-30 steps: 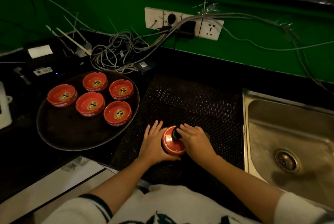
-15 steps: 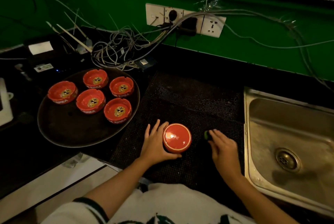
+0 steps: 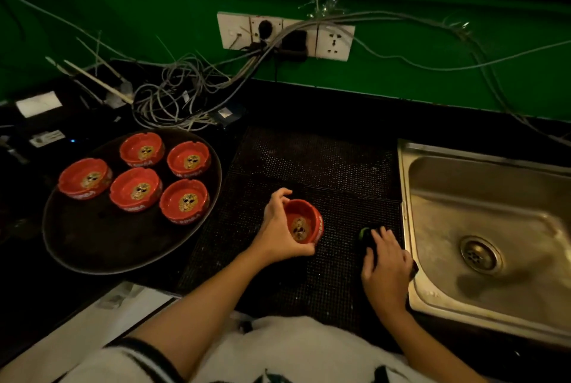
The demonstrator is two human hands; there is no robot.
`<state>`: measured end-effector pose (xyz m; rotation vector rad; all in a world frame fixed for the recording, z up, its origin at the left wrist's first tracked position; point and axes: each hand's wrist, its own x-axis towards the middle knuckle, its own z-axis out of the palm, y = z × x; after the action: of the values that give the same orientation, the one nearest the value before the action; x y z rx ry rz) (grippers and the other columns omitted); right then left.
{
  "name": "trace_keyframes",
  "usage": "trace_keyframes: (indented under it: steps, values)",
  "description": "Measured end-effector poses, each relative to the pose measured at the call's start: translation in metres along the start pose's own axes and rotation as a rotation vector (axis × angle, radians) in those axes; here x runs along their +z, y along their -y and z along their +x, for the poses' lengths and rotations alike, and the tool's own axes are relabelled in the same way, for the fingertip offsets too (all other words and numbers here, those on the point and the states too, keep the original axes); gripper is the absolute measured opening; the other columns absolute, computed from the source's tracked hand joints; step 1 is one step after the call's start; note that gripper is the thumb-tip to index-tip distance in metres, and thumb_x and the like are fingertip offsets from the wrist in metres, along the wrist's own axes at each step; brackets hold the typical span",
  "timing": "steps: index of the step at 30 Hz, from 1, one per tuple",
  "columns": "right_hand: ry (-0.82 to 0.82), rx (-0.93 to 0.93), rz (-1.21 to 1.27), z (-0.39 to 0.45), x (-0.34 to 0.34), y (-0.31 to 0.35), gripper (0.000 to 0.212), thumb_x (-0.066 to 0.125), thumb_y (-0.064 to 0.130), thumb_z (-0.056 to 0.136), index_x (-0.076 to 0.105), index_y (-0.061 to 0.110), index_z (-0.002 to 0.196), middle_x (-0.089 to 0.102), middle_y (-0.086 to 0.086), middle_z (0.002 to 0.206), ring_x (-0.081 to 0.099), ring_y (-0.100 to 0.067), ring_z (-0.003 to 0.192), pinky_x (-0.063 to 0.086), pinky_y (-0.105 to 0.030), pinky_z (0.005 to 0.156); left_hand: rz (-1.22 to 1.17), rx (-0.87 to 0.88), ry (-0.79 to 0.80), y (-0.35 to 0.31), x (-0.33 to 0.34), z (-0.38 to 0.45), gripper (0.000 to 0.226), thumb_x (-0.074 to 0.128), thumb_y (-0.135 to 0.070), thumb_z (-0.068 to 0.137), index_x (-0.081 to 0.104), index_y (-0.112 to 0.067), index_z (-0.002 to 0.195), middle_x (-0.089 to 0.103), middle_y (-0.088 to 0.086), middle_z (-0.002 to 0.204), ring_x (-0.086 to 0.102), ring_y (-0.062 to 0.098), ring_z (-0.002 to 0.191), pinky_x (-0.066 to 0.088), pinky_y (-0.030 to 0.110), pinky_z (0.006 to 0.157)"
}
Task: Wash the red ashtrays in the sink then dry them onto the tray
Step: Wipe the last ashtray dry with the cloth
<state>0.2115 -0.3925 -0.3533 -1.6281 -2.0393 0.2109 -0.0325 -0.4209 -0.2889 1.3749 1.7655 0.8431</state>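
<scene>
Half a second ago you were holding the red ashtray (image 3: 304,222) with its plain underside turned up toward you; now you are showing its hollow and the skull emblem inside, tilted toward your right. Your right hand (image 3: 386,262) has drawn back toward you along the mat and is now lying beside the sink's left rim.

The steel sink (image 3: 438,203) is sitting at the right, its drain (image 3: 480,254) showing in the basin. The black dotted mat (image 3: 312,166) is covering the counter between sink and tray. The round dark tray (image 3: 89,246) is sitting well to the left, carrying five red ashtrays (image 3: 136,188) clustered in its far half, all hollow side up. A tangle of grey cables (image 3: 179,98) is spilling from the wall socket strip (image 3: 285,35) on the green wall behind, reaching the counter just beyond the tray.

Your left hand (image 3: 278,231) is gripping the ashtray above the mat, fingers curled over its far rim and thumb under the near edge. Your right hand is lying palm down with fingers fairly straight, resting on a dark scrubber with a green edge (image 3: 366,232) that is peeking out past your fingertips; whether you are gripping it I cannot tell.
</scene>
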Motion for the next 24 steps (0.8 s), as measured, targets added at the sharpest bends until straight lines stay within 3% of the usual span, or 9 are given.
trace_keyframes:
  steps: [3, 6, 10, 13, 17, 20, 24]
  values:
    - [0.000, 0.002, 0.003, 0.000, 0.000, -0.001, 0.045, 0.038, 0.027, 0.090, 0.062, 0.008, 0.124, 0.057, -0.011, 0.134, 0.045, -0.025, 0.131, 0.033, -0.045, 0.102, 0.177, 0.071, 0.214, -0.007, -0.011, 0.006, 0.116, 0.089, -0.033, 0.055, 0.007, -0.044, 0.136, 0.024, -0.007, 0.131, 0.030, 0.016, 0.129, 0.037, 0.040, 0.109]
    - [0.004, 0.009, 0.003, 0.000, 0.000, -0.001, 0.045, 0.039, 0.027, 0.090, 0.061, 0.008, 0.124, 0.057, -0.011, 0.134, 0.045, -0.025, 0.131, 0.033, -0.044, 0.102, 0.304, 0.124, 0.325, -0.014, -0.014, 0.007, 0.117, 0.089, -0.029, 0.058, 0.007, -0.040, 0.140, 0.021, -0.011, 0.128, 0.028, 0.016, 0.130, 0.036, 0.039, 0.111]
    - [0.014, 0.015, 0.018, 0.001, -0.001, 0.000, 0.045, 0.039, 0.027, 0.089, 0.061, 0.009, 0.124, 0.056, -0.010, 0.134, 0.045, -0.023, 0.131, 0.035, -0.045, 0.102, 0.457, 0.176, 0.421, -0.020, -0.017, 0.010, 0.121, 0.089, -0.033, 0.060, 0.005, -0.035, 0.148, 0.020, -0.006, 0.143, 0.020, 0.016, 0.136, 0.029, 0.047, 0.116]
    - [0.019, 0.019, 0.026, 0.001, -0.001, -0.001, 0.045, 0.039, 0.028, 0.089, 0.061, 0.010, 0.124, 0.056, -0.009, 0.135, 0.044, -0.022, 0.132, 0.032, -0.043, 0.104, 0.823, 0.337, 0.600, -0.027, -0.030, 0.029, 0.139, 0.093, -0.043, 0.052, -0.003, -0.032, 0.153, -0.003, -0.003, 0.161, 0.000, 0.021, 0.147, 0.010, 0.048, 0.118]
    - [0.028, 0.019, 0.017, 0.000, -0.002, 0.000, 0.045, 0.039, 0.027, 0.089, 0.062, 0.010, 0.123, 0.056, -0.009, 0.134, 0.046, -0.023, 0.131, 0.034, -0.044, 0.102, 1.350, 0.665, 0.774, -0.034, -0.035, 0.048, 0.132, 0.084, -0.018, 0.069, -0.018, -0.027, 0.153, -0.026, 0.001, 0.160, -0.024, 0.026, 0.145, 0.009, 0.057, 0.119]
    - [0.038, 0.027, 0.008, 0.000, -0.005, 0.001, 0.045, 0.039, 0.027, 0.089, 0.062, 0.011, 0.123, 0.057, -0.009, 0.133, 0.047, -0.023, 0.130, 0.035, -0.044, 0.102, 1.537, 0.889, 0.849, -0.041, -0.030, 0.053, 0.122, 0.078, -0.014, 0.075, -0.014, -0.023, 0.154, -0.023, 0.002, 0.161, -0.028, 0.027, 0.144, 0.007, 0.057, 0.120]
    - [0.045, 0.030, 0.024, 0.000, -0.006, 0.001, 0.045, 0.040, 0.028, 0.089, 0.061, 0.011, 0.124, 0.057, -0.008, 0.134, 0.046, -0.023, 0.130, 0.034, -0.042, 0.102, 1.424, 0.812, 0.979, -0.052, -0.027, 0.064, 0.121, 0.085, -0.009, 0.065, 0.006, -0.022, 0.156, 0.002, 0.001, 0.164, -0.003, 0.024, 0.150, 0.020, 0.054, 0.118]
